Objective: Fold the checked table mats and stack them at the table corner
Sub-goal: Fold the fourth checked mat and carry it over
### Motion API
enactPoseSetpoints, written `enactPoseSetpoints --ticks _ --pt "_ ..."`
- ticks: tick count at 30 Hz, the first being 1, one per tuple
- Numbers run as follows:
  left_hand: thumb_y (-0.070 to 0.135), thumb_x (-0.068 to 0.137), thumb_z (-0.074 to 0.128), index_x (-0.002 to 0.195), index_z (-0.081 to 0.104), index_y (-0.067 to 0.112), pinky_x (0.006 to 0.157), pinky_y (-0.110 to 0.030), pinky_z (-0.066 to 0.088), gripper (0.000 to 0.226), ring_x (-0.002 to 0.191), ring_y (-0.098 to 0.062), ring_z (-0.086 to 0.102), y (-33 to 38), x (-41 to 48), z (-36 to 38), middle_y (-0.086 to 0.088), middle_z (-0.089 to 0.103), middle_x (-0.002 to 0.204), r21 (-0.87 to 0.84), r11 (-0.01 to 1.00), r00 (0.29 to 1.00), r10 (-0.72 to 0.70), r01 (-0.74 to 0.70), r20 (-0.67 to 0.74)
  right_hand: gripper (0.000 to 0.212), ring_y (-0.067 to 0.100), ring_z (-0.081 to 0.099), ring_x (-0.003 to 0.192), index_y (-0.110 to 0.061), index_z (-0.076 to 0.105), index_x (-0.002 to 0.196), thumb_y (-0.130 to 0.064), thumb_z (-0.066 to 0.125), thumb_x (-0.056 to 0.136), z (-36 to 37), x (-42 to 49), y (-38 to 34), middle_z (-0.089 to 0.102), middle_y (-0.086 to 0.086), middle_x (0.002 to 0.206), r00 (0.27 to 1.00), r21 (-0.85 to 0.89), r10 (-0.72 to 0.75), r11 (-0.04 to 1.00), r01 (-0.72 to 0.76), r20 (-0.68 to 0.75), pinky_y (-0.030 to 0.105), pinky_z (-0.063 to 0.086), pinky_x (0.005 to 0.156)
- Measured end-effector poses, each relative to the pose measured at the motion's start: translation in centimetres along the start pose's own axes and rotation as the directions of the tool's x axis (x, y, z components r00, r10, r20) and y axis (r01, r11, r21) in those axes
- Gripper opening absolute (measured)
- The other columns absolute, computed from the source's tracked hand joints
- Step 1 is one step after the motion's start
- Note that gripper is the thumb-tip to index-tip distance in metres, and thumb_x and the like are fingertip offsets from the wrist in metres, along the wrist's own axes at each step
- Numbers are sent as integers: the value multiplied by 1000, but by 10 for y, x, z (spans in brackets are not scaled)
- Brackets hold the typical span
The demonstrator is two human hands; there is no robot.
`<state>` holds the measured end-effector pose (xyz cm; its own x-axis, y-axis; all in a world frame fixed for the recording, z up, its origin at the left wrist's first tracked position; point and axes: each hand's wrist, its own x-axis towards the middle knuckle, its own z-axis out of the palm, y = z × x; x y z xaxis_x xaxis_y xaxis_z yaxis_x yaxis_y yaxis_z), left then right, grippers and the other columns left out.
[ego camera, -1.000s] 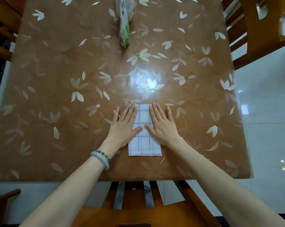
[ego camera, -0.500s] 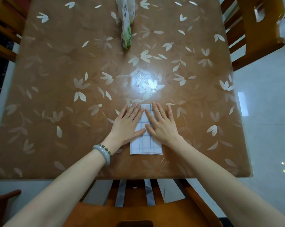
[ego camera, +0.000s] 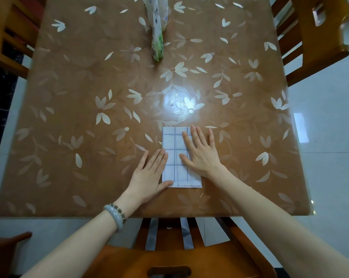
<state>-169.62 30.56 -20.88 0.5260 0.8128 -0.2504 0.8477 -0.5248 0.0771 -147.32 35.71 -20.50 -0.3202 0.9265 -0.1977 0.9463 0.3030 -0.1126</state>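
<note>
A folded white table mat with blue checks (ego camera: 174,145) lies flat near the front edge of the brown flower-patterned table (ego camera: 89,117). My right hand (ego camera: 201,155) lies flat on the mat's right half, fingers straight and spread. My left hand (ego camera: 149,173) rests flat at the mat's lower left edge, fingers straight, thumb touching the mat's front left corner. No other mat is in view.
A white and green packet (ego camera: 157,33) lies at the far middle of the table. Wooden chairs stand at the front (ego camera: 169,255), at the far right (ego camera: 314,37) and at the far left (ego camera: 11,31). Pale floor tiles lie to the right.
My left hand has slid off the mat's upper left part, down and back to its lower left edge, uncovering the left half. My right hand has stayed on the mat.
</note>
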Motion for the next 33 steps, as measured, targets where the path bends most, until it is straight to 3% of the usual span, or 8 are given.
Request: enactPoseSetpoints --ticks 3,5,14,20,24,27,30,33 --pt "68 92 12 148 24 4 117 -49 11 87 145 -22 19 1 -1 -5 -12 27 156 1 1000 999 -23 23 29 76 27 12 145 -11 24 149 -60 22 91 5 -18 -14 18 15 156 993 0 -107 994 108 -56 54 5 113" --pt "69 90 17 147 30 4 115 -51 12 88 144 -25 24 0 1 -10 -12 31 154 26 1000 999 -9 8 38 76 25 16 145 -10 28 148 -61 16 93 12 -32 -22 25 14 154 992 4 -121 993 122 -24 53 8 114" --pt "70 91 18 144 34 3 114 -52 14 87 144 -27 22 1 10 -12 -13 33 153 -39 999 1000 -8 8 -12 80 20 9 146 -11 16 151 -65 20 92 18 -51 -5 13 8 159 998 16 -1 1000 0 60 52 7 115" --pt "65 94 1 151 18 9 116 -45 4 82 147 -22 9 14 66 -26 -8 18 158 -75 997 1000 15 -15 3 78 22 14 146 -11 22 149 -64 19 92 14 -51 -7 18 8 157 997 14 -4 1000 3 81 53 7 114" --pt "66 92 -3 152 0 14 117 -47 -4 79 147 -19 -3 -3 76 -21 -4 3 161 3 1000 1000 -3 3 20 78 22 11 146 -11 17 150 -64 20 93 14 -51 -6 15 8 158 996 9 -8 1000 7 87 54 6 114" --pt "66 90 -3 151 -9 16 117 -47 -9 79 145 -13 -11 -17 72 -22 0 -8 159 24 997 997 -75 74 7 78 23 14 145 -10 17 150 -64 17 93 12 -51 -7 16 9 157 995 18 -8 1000 6 97 54 7 113" --pt "68 89 1 151 -5 14 118 -47 -7 83 144 -13 -9 -24 69 -24 -3 -2 160 17 986 986 -165 165 -19 78 24 17 145 -10 20 149 -64 15 93 10 -51 -7 19 9 156 995 17 -7 1000 6 101 54 7 113" --pt "68 92 21 151 -4 7 119 -43 -5 88 148 -22 -5 -10 60 -31 -9 0 161 -145 931 941 -338 334 -1 79 24 18 144 -10 20 149 -65 15 92 9 -49 -7 20 10 156 993 5 -14 1000 14 117 55 4 113"
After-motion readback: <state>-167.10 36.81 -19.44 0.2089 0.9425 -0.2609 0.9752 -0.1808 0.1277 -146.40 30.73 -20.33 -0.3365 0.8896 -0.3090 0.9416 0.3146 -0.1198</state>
